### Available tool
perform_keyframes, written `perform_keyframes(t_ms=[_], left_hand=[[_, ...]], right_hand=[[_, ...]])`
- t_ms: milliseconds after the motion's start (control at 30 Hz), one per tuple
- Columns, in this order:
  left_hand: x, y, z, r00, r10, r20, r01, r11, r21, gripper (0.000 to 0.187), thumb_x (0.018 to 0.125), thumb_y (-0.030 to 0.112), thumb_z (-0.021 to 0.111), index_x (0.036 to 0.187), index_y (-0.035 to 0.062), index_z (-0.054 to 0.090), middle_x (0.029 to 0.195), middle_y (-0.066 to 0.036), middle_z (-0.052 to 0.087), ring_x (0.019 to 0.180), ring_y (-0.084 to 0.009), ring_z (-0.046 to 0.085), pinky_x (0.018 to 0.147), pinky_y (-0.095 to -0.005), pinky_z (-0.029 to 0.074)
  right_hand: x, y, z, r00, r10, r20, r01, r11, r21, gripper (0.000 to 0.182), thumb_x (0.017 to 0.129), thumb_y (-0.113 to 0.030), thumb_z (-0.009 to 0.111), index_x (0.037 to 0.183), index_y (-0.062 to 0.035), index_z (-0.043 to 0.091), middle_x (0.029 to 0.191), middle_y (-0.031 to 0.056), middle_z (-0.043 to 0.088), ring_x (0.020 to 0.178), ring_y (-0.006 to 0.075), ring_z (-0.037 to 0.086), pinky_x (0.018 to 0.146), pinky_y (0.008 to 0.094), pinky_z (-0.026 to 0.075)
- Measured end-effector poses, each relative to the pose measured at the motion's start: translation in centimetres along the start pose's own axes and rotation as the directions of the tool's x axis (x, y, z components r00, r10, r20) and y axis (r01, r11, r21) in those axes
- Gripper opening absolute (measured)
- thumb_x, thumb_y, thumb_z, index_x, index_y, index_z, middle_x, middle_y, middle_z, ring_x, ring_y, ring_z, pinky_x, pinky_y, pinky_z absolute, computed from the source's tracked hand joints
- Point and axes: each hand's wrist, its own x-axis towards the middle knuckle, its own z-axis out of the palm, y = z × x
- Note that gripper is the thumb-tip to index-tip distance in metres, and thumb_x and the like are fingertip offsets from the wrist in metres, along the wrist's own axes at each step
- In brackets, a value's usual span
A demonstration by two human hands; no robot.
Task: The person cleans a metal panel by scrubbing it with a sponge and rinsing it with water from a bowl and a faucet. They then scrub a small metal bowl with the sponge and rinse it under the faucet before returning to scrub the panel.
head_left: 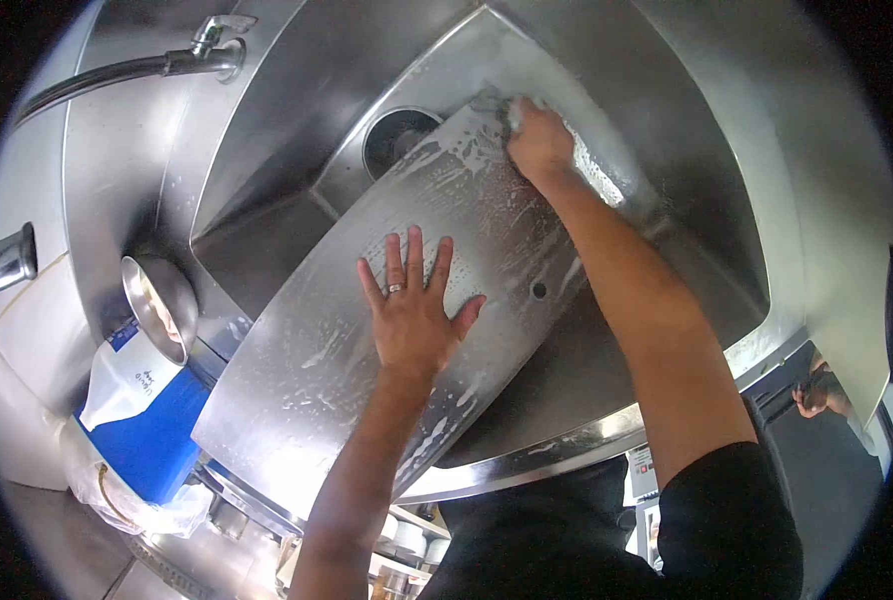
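Observation:
A long stainless steel panel (307, 340), wet and streaked with suds, lies slanted across the sink (667, 170). It has a small round hole near its right edge. My left hand (414, 305) rests flat on the middle of the panel, fingers spread, a ring on one finger. At the panel's far end, my right hand (544, 145) is closed and pressed against the foamy surface. A greyish, sudsy bit shows at its fingertips, but what it holds is mostly hidden. The panel partly covers the round drain (395, 138).
A tap (202, 60) is at upper left, another spout (7, 258) below it. Left of the panel are a metal bowl (175, 310) and a blue container (157, 435) with a white part labelled liquid soap. Another person's hand (822, 392) shows at far right.

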Motion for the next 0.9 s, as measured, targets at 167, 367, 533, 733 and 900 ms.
perform_keyframes(t_ms=[167,367,533,733,900], left_hand=[[-0.2,0.1,0.4,1.000,0.001,-0.027,0.000,0.999,0.037,0.084,0.093,0.075,0.043,0.160,0.0238,0.034,0.168,-0.014,0.021,0.156,-0.0365,0.014,0.121,-0.0668,-0.001],[-0.1,0.3,0.6,0.999,0.007,-0.040,-0.004,0.998,0.060,0.084,0.093,0.073,0.044,0.160,0.0238,0.033,0.168,-0.014,0.023,0.156,-0.0369,0.016,0.121,-0.0671,-0.001],[-0.2,0.2,0.9,0.997,0.009,-0.071,-0.004,0.997,0.074,0.084,0.094,0.072,0.045,0.160,0.0238,0.032,0.167,-0.014,0.023,0.156,-0.0365,0.014,0.121,-0.0666,-0.001],[-0.4,0.3,0.5,0.999,0.010,-0.032,-0.007,0.995,0.098,0.082,0.096,0.072,0.038,0.162,0.0243,0.028,0.169,-0.013,0.020,0.157,-0.0351,0.010,0.122,-0.0662,-0.001],[-0.1,0.5,0.3,1.000,0.014,0.017,-0.016,0.993,0.119,0.083,0.096,0.073,0.037,0.162,0.0248,0.026,0.169,-0.013,0.018,0.157,-0.0355,0.010,0.122,-0.0664,-0.001]], right_hand=[[3.4,-3.8,1.7,0.998,-0.053,-0.036,0.051,0.998,-0.043,0.046,0.084,-0.014,0.066,0.130,-0.0084,0.060,0.120,0.0202,0.067,0.112,0.0395,0.065,0.095,0.0484,0.053],[-0.5,-2.8,1.0,0.986,-0.163,0.025,0.165,0.982,-0.092,0.044,0.087,-0.017,0.067,0.129,-0.0062,0.060,0.130,0.0224,0.060,0.120,0.0381,0.060,0.102,0.0462,0.052],[-8.1,3.8,-1.5,0.961,0.273,0.041,-0.253,0.931,-0.261,0.035,0.089,-0.015,0.067,0.123,-0.0064,0.065,0.124,0.0187,0.066,0.116,0.0363,0.064,0.099,0.0472,0.054],[-9.2,4.5,-5.7,0.727,0.568,0.386,-0.318,0.777,-0.544,0.029,0.094,-0.019,0.067,0.120,-0.0076,0.074,0.129,0.0126,0.069,0.115,0.0316,0.068,0.090,0.0504,0.056],[-7.1,6.0,-3.7,0.698,0.537,0.474,-0.304,0.821,-0.483,0.029,0.094,-0.021,0.066,0.119,-0.0071,0.075,0.126,0.0130,0.071,0.111,0.0304,0.070,0.087,0.0468,0.056]])
